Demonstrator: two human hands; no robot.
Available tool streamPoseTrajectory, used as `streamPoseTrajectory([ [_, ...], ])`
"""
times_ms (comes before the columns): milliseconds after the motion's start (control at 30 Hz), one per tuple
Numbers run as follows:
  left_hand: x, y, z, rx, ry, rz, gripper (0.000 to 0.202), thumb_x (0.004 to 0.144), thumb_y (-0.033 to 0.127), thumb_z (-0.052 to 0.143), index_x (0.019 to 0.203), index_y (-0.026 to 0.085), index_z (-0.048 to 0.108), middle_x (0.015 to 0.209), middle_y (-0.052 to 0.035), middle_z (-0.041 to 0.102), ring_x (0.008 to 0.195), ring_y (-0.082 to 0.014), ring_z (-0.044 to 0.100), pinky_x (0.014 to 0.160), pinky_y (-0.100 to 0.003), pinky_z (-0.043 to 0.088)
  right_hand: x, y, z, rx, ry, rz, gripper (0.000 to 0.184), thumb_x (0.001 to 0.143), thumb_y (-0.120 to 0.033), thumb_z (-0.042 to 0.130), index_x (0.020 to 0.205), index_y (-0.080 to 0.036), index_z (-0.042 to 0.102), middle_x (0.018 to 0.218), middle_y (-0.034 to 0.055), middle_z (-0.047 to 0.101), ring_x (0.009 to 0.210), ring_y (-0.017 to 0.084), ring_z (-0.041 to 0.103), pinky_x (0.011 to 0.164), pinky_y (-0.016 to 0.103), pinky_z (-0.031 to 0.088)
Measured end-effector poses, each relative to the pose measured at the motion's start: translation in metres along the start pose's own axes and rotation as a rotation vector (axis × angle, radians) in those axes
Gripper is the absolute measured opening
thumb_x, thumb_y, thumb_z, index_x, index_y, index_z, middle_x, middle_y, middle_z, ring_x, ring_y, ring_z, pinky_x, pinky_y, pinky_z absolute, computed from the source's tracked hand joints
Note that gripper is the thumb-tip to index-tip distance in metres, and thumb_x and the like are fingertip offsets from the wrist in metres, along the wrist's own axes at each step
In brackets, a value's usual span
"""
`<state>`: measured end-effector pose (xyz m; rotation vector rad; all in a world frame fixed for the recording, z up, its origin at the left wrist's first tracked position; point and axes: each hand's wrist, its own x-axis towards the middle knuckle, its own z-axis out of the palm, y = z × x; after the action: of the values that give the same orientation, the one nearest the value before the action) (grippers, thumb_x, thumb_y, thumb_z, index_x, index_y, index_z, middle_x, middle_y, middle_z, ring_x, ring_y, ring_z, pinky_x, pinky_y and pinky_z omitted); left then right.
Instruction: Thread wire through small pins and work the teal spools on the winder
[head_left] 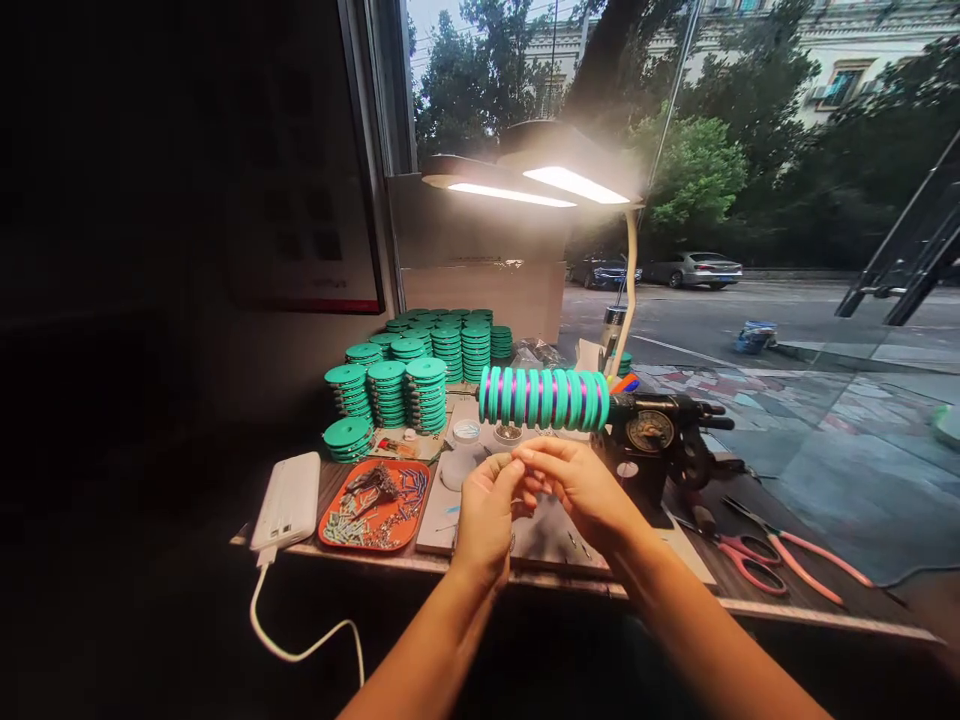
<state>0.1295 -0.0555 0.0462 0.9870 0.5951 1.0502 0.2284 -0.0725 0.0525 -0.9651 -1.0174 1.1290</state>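
Observation:
My left hand (487,510) and my right hand (577,485) meet fingertip to fingertip over a pale work mat (450,520), just below a row of teal spools (544,397) threaded on the shaft of a black hand-crank winder (660,435). Both hands are pinched together on something too small to make out. The thumbs and forefingers touch around the middle of the frame. Purple line shows between the spools on the shaft.
Stacks of teal spools (409,375) fill the back left of the table. An orange tray (375,507) of small parts and a white power bank (289,500) with cable lie at left. Pink-handled scissors and pliers (772,560) lie at right. Two lit lamps (525,180) hang above.

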Motion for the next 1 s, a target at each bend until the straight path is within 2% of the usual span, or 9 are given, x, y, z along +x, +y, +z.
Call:
streamPoseTrajectory([
  [100, -0.002, -0.004, -0.002, 0.005, 0.006, 0.059, 0.015, 0.067, 0.025, 0.057, 0.058, 0.014, 0.053, 0.053, 0.0025, 0.051, 0.046, -0.0059, 0.041, 0.046, -0.018, 0.031, 0.001, 0.003, 0.003, 0.051, -0.041, 0.013, 0.016, 0.064, -0.034, 0.062, 0.063, -0.019, 0.058, 0.046, -0.0043, 0.046, 0.042, 0.010, 0.040, 0.043, 0.024, 0.030],
  [200, -0.009, -0.006, -0.005, 0.009, 0.002, 0.042, 0.017, 0.068, 0.025, 0.055, 0.056, 0.014, 0.049, 0.051, 0.0033, 0.048, 0.044, -0.0051, 0.039, 0.045, -0.018, 0.030, 0.000, 0.004, 0.005, 0.073, -0.033, 0.018, 0.015, 0.067, -0.033, 0.060, 0.063, -0.018, 0.057, 0.047, -0.0045, 0.047, 0.042, 0.008, 0.038, 0.043, 0.024, 0.029],
  [367, -0.029, -0.007, -0.011, -0.016, -0.024, -0.097, 0.017, 0.071, 0.024, 0.053, 0.059, 0.015, 0.045, 0.051, 0.0035, 0.048, 0.041, -0.0047, 0.040, 0.042, -0.017, 0.029, -0.003, 0.003, 0.006, 0.130, 0.028, 0.031, 0.016, 0.065, -0.030, 0.064, 0.065, -0.016, 0.056, 0.062, -0.0019, 0.057, 0.048, 0.005, 0.041, 0.046, 0.020, 0.028],
  [667, -0.039, -0.005, -0.018, -0.090, -0.027, -0.328, 0.019, 0.072, 0.030, 0.056, 0.066, 0.014, 0.048, 0.058, 0.0024, 0.054, 0.045, -0.0046, 0.049, 0.042, -0.014, 0.034, -0.006, 0.006, 0.004, 0.146, 0.028, 0.059, 0.019, 0.065, -0.031, 0.065, 0.067, -0.014, 0.056, 0.060, -0.0022, 0.057, 0.049, 0.005, 0.046, 0.043, 0.017, 0.030],
  [1000, -0.045, -0.006, -0.020, -0.123, -0.056, -0.328, 0.015, 0.078, 0.024, 0.050, 0.067, 0.014, 0.047, 0.058, 0.0021, 0.054, 0.046, -0.0042, 0.050, 0.044, -0.013, 0.037, -0.004, 0.009, 0.005, 0.143, 0.032, 0.059, 0.022, 0.063, -0.032, 0.066, 0.068, -0.014, 0.054, 0.059, -0.0021, 0.056, 0.048, 0.005, 0.048, 0.041, 0.015, 0.033],
])
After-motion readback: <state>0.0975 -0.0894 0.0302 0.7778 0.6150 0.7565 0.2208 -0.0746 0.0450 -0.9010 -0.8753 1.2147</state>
